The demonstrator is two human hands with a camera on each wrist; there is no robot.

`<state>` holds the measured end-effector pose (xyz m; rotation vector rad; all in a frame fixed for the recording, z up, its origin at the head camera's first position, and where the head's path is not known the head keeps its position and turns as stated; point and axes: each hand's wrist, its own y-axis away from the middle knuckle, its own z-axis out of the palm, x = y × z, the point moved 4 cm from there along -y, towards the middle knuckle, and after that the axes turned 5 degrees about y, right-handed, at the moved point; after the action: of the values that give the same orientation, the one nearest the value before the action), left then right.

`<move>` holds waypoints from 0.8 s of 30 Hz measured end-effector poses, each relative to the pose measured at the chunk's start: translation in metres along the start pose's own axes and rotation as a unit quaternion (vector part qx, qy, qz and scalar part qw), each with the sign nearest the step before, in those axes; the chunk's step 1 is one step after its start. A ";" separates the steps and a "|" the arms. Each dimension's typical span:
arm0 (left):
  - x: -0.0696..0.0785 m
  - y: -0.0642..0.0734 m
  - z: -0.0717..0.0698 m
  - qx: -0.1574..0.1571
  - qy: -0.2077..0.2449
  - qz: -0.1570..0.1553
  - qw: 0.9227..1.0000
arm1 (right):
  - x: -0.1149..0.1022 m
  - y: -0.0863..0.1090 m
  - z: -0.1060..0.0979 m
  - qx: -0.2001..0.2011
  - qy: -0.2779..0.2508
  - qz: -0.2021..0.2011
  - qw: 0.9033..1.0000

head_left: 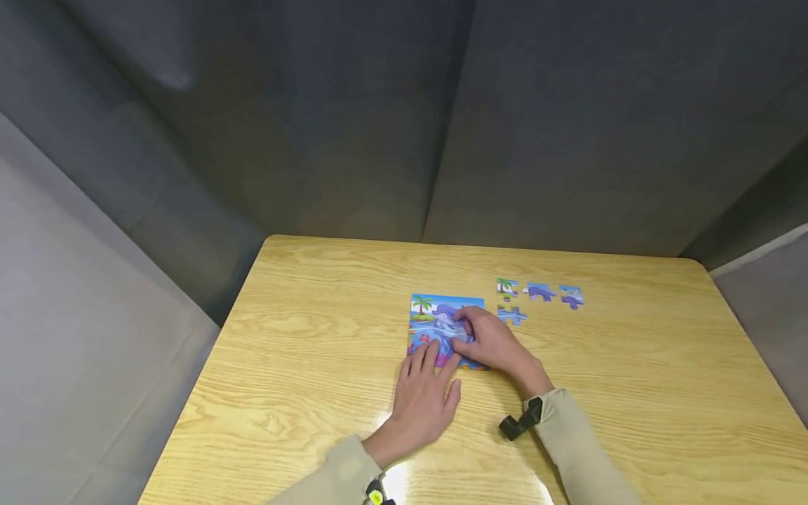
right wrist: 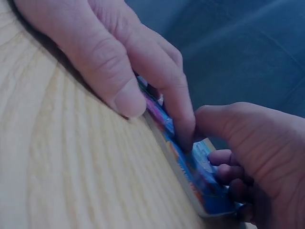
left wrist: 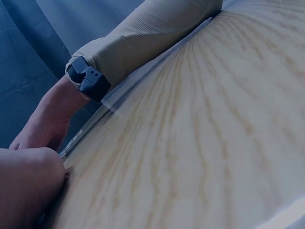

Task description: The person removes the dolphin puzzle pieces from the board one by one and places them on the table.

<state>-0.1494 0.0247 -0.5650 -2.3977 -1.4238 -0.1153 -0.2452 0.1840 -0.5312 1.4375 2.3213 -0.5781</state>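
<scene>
A square jigsaw puzzle with dolphins, a palm tree and sea colours lies on the table. My left hand rests along its near edge, fingers stretched forward onto the picture and thumb out to the side on the wood. From the right, my right hand reaches over the puzzle with bent fingers, its thumb beside the left index finger. In the right wrist view the right hand's fingers curl down at the picture; I cannot tell whether they pinch a piece.
Several loose pieces lie beyond the right hand: a palm tree piece, a dolphin piece, another dolphin piece and a blue water piece. The wooden table ends at a dark grey partition.
</scene>
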 end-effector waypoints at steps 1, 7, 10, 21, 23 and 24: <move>0.000 0.000 0.000 -0.001 -0.002 0.000 1.000 | 0.000 0.000 0.001 0.000 0.001 0.003 1.000; -0.001 0.000 0.000 -0.002 -0.009 0.000 1.000 | 0.000 0.000 0.003 -0.004 0.005 0.014 1.000; -0.001 0.000 0.000 -0.001 -0.009 0.000 1.000 | 0.000 0.000 0.002 -0.005 0.003 0.016 1.000; -0.001 0.000 0.000 0.000 -0.007 0.004 1.000 | -0.001 0.002 0.003 -0.008 0.005 0.030 1.000; -0.001 0.000 0.000 0.000 -0.006 0.005 1.000 | 0.000 0.002 0.003 -0.009 0.008 0.029 1.000; 0.000 0.000 0.000 -0.001 -0.005 0.004 1.000 | 0.000 0.002 0.003 -0.010 0.008 0.028 1.000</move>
<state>-0.1494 0.0244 -0.5655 -2.4087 -1.4184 -0.1019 -0.2430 0.1834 -0.5336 1.4996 2.2846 -0.5281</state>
